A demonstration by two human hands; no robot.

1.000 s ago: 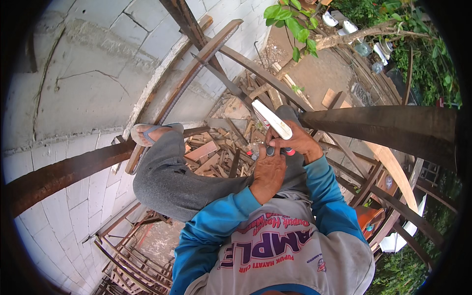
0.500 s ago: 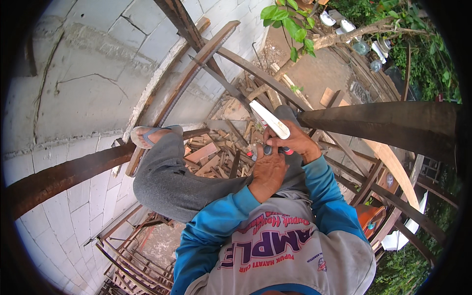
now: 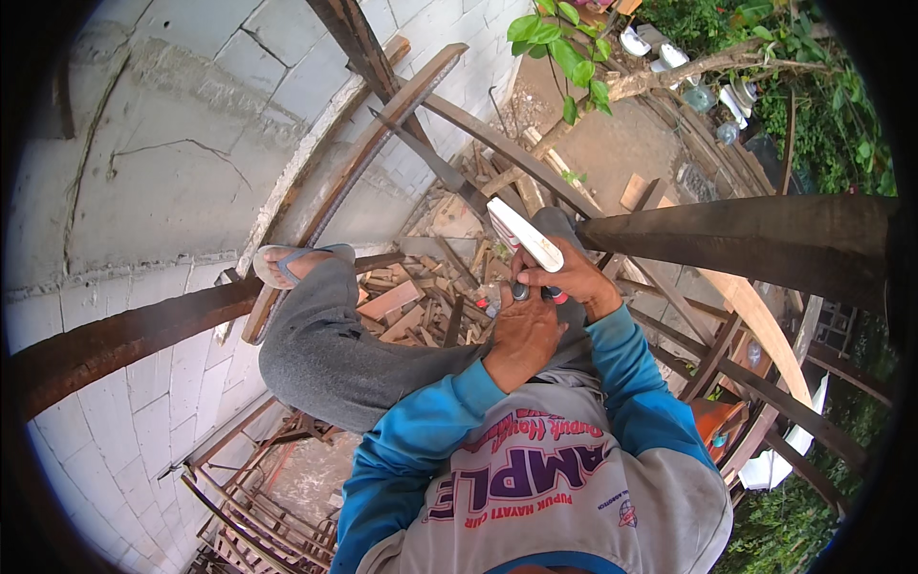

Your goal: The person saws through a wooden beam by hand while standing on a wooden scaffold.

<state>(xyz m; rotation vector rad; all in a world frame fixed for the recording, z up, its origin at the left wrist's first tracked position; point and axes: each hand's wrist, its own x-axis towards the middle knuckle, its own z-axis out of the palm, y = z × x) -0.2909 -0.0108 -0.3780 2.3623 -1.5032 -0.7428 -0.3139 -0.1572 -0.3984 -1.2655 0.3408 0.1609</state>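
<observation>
My two hands meet in front of my lap. The fingers of my right hand [image 3: 580, 277] are closed around a long white piece [image 3: 529, 237] with a rounded near end and red marks along its side. Just below it, my left hand [image 3: 524, 330] is closed on a small dark rounded thing with red parts [image 3: 520, 291], which touches the right fingers too. Its kind is mostly hidden by the fingers. Beyond the white piece, a narrow pointed blade [image 3: 421, 148] stretches toward the wall; whether the two are joined I cannot tell.
Dark timber beams [image 3: 736, 247] cross on both sides of me. My sandaled foot [image 3: 294, 265] rests on a plank beside the grey block wall [image 3: 124, 220]. Broken wood and brick pieces [image 3: 402, 306] lie far below. A leafy branch [image 3: 574, 62] hangs ahead.
Both hands keep nearly the same place and grip. The white piece has tilted very slightly, and the view has shifted a little.
</observation>
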